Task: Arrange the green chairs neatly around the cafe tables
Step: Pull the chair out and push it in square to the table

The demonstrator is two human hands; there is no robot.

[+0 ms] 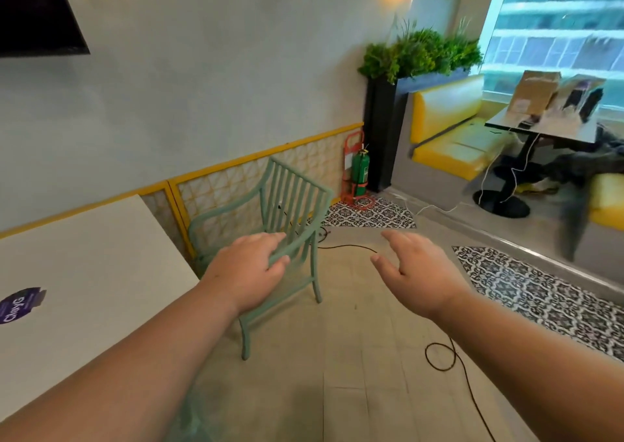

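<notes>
A green metal chair [290, 195] with a slatted back stands by the right end of a white cafe table [87, 256], its seat towards the table. My left hand [250, 269] grips the chair's near armrest, thumb under the rail and fingers over it. My right hand [415, 266] hovers in the air to the right of the chair, fingers spread and relaxed, touching nothing. The chair's seat is mostly hidden behind my left hand and forearm.
A black cable [452, 364] loops across the tiled floor to the right of the chair. A green fire extinguisher [360, 171] in a red stand sits by the wall, next to a tall black planter [381, 131]. Yellow bench seating [452, 137] and a dark table [540, 127] with paper bags stand at the right.
</notes>
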